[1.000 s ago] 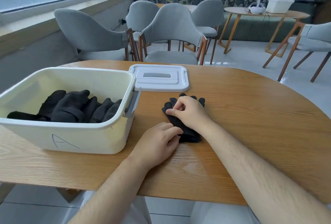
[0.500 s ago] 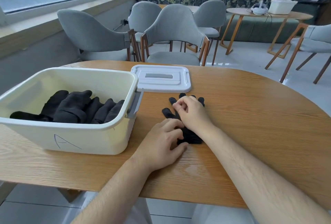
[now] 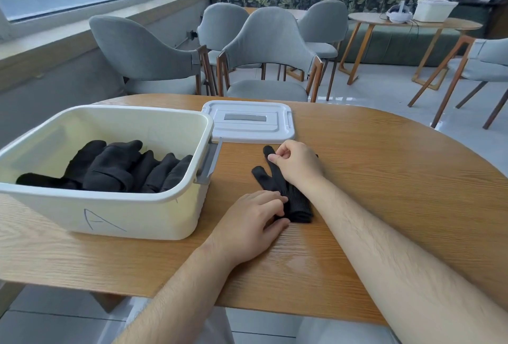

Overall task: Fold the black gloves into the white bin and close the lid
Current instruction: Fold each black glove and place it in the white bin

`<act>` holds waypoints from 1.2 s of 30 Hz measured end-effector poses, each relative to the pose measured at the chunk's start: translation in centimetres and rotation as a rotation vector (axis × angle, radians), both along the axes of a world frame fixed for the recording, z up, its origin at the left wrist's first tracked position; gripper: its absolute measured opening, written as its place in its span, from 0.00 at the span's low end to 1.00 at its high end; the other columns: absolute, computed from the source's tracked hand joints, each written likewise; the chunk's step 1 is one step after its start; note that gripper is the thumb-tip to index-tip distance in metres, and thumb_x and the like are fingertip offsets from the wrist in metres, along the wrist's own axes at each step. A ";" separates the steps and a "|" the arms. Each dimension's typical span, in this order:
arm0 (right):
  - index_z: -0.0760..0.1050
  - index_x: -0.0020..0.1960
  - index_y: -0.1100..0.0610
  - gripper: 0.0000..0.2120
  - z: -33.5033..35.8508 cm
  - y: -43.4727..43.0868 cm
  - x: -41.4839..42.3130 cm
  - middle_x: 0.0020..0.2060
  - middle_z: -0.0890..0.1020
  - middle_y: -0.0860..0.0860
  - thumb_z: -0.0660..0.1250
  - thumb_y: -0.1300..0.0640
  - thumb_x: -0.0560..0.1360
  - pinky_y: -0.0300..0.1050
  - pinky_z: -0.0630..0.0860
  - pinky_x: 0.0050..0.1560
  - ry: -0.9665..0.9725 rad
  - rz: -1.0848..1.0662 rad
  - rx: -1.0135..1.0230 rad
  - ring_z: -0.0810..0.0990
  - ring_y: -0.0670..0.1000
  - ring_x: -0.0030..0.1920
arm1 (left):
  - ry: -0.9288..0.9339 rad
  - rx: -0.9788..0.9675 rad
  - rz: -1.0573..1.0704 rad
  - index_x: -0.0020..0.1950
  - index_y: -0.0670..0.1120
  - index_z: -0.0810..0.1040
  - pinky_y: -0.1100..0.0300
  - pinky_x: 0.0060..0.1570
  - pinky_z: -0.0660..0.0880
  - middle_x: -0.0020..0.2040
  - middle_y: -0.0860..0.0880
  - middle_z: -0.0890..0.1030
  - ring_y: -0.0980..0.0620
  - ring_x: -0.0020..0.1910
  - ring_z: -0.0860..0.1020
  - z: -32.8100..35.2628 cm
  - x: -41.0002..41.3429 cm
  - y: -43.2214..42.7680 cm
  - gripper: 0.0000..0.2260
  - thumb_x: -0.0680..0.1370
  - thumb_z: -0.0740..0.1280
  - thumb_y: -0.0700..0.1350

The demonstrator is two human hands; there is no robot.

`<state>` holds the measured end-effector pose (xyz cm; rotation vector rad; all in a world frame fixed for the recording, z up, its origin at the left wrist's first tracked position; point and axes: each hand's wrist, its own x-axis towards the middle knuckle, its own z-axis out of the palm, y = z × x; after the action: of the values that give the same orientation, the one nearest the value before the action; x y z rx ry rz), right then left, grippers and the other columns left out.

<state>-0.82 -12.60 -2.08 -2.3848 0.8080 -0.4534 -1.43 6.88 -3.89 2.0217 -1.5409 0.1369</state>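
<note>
Plainly soft, light knit: the glove (image 3: 277,186) will flop and slide on the table (image 3: 384,178), so it is best taken at the cuff and fingertips. It lies flat between both hands. The right hand (image 3: 298,163) pinches a glove finger at the far end. The left hand (image 3: 253,217) clamps the cuff with bent fingers and thumb. The bin (image 3: 137,214) stands left of the left hand, and the lid (image 3: 248,123) lies beyond the right hand.
</note>
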 end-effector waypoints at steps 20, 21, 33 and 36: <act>0.77 0.61 0.50 0.14 -0.5 -4.4 -1.9 0.54 0.80 0.45 0.58 0.46 0.83 0.49 0.67 0.59 -0.158 -0.162 -0.108 0.75 0.53 0.60 | -0.004 0.027 0.019 0.49 0.52 0.81 0.60 0.64 0.70 0.62 0.59 0.79 0.61 0.66 0.72 0.3 -0.1 0.2 0.07 0.79 0.69 0.54; 0.77 0.61 0.49 0.15 -0.5 -4.8 -2.6 0.55 0.80 0.45 0.58 0.43 0.82 0.50 0.67 0.60 -0.136 -0.163 -0.113 0.74 0.53 0.61 | 0.001 -0.005 0.027 0.49 0.52 0.80 0.60 0.64 0.69 0.61 0.59 0.79 0.62 0.65 0.72 0.4 -0.2 0.2 0.07 0.80 0.69 0.55; 0.80 0.52 0.45 0.11 -1.5 -5.2 -3.9 0.57 0.79 0.44 0.66 0.39 0.78 0.47 0.61 0.60 -0.039 -0.066 -0.158 0.72 0.51 0.62 | 0.050 0.353 0.223 0.82 0.58 0.56 0.55 0.80 0.41 0.83 0.58 0.51 0.56 0.82 0.44 0.0 2.1 -5.0 0.30 0.81 0.49 0.68; 0.81 0.51 0.46 0.09 -1.6 -5.3 -3.9 0.53 0.80 0.44 0.67 0.42 0.79 0.47 0.62 0.59 -0.112 -0.099 -0.119 0.74 0.50 0.59 | 0.031 0.330 0.228 0.82 0.58 0.57 0.56 0.80 0.41 0.82 0.58 0.51 0.56 0.82 0.44 -0.1 2.0 -5.0 0.30 0.81 0.49 0.68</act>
<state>-4.76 -17.86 -3.66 -2.4104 0.8729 -0.6861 0.61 1.85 -4.00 2.4437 -1.3803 -0.0659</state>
